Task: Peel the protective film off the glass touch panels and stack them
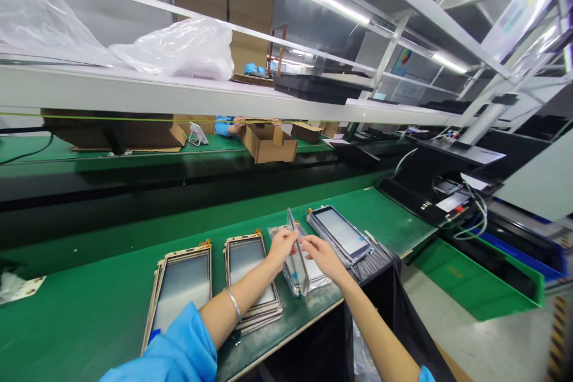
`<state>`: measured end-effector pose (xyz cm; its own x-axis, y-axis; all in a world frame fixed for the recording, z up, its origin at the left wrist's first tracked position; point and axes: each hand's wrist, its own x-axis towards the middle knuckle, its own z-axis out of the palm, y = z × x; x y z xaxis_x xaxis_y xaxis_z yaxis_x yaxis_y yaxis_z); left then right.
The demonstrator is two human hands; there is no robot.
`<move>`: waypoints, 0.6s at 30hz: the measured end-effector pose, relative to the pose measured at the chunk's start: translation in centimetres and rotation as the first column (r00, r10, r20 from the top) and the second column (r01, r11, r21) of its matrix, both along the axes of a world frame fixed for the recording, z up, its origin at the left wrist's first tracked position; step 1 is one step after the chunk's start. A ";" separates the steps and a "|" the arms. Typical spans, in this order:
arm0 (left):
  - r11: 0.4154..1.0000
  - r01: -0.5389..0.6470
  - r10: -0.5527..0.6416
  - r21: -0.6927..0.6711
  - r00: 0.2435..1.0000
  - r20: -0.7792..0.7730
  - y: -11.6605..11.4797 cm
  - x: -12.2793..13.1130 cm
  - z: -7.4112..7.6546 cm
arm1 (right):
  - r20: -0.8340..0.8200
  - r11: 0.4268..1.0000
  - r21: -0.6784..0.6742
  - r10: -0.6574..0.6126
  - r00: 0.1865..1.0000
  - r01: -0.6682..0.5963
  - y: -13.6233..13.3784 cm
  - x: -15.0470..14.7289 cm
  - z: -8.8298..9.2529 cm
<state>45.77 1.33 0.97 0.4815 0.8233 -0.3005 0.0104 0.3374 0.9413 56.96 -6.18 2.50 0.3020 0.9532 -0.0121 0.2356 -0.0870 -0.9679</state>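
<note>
A thin touch screen panel (296, 271) stands nearly on edge between my hands. My left hand (283, 246) is closed on its left side. Opposite, the bent fingers of my right hand (320, 252) pinch at the panel's right side, with the fingertips partly hidden. Beneath it lies a stack of panels in clear plastic (319, 279). Left of that, partly behind my left forearm, is a stack of framed panels (246, 259). Another framed stack (185, 280) lies farther left. On the right rests a pile topped by a dark-bordered panel (341, 230).
The green bench (98, 298) ends at a front edge near me. A white shelf (179, 92) crosses above, carrying plastic bags (179, 48) and a black tray (317, 88). Across the bench, another person's hands hold a cardboard box (271, 146). Green bin (474, 283) stands right.
</note>
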 end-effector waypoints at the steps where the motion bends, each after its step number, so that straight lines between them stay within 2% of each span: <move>1: 1.000 0.009 -0.009 0.006 1.000 -0.008 0.1 0.0 0.0 | 0.006 1.000 0.001 -0.001 1.000 0.001 0.1 0.0 0.0; 9: 0.985 0.137 -0.123 0.102 0.984 -0.131 1.9 -0.1 -0.2 | 0.094 1.000 0.018 -0.014 0.996 0.013 1.4 0.0 0.2; 18: 0.951 0.273 -0.234 0.143 0.941 -0.244 3.3 -0.8 0.6 | 0.051 0.991 -0.052 0.122 0.991 -0.120 2.7 -0.5 0.3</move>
